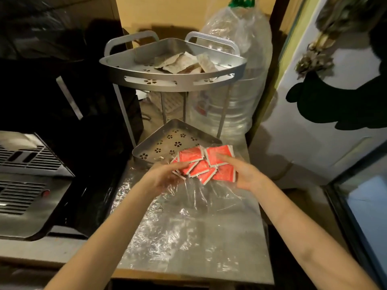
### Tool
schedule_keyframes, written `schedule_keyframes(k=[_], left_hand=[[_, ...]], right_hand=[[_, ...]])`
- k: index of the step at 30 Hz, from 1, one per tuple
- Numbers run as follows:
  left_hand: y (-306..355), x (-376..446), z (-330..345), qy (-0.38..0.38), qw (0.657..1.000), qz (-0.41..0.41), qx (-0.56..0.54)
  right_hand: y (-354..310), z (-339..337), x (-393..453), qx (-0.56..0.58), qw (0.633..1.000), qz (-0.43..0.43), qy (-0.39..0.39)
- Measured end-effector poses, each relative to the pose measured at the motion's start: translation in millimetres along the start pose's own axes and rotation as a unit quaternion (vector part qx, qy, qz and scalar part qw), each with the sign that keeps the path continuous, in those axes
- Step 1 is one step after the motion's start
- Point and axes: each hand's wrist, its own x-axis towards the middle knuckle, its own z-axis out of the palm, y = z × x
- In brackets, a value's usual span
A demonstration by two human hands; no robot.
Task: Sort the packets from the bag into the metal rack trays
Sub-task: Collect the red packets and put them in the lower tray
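Note:
Several red packets (pixel 204 164) with white edges sit bunched inside a clear plastic bag (pixel 201 191). My left hand (pixel 165 176) grips the bag and packets from the left, and my right hand (pixel 245 174) holds them from the right, thumb on top. They hover just over the front edge of the lower tray (pixel 159 143) of a two-tier metal corner rack, which shows bare perforated metal. The upper tray (pixel 173 82) holds several pale, whitish packets (pixel 184 62).
The rack stands on a foil-covered surface (pixel 188 237). A large clear water bottle (pixel 236 80) stands right behind the rack. A dark machine with vents (pixel 27 174) sits at the left. A white door (pixel 324 122) and a glass-fronted cabinet (pixel 364 206) are at the right.

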Motion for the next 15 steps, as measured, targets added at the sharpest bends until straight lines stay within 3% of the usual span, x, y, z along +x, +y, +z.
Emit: schedule_keyframes(k=[4,8,15], left_hand=[[14,-4,6,0.052,0.997,0.024,0.049],[40,-19,8,0.059,0.989,0.099,0.091],[95,-59,15,0.070,0.928,0.316,0.187]], right_hand=[[-8,7,-4,-0.080,0.997,0.002,-0.018],[-29,14,-9,-0.116,0.992,-0.025,-0.032],[-81,33,-29,-0.146,0.964,-0.211,-0.064]])
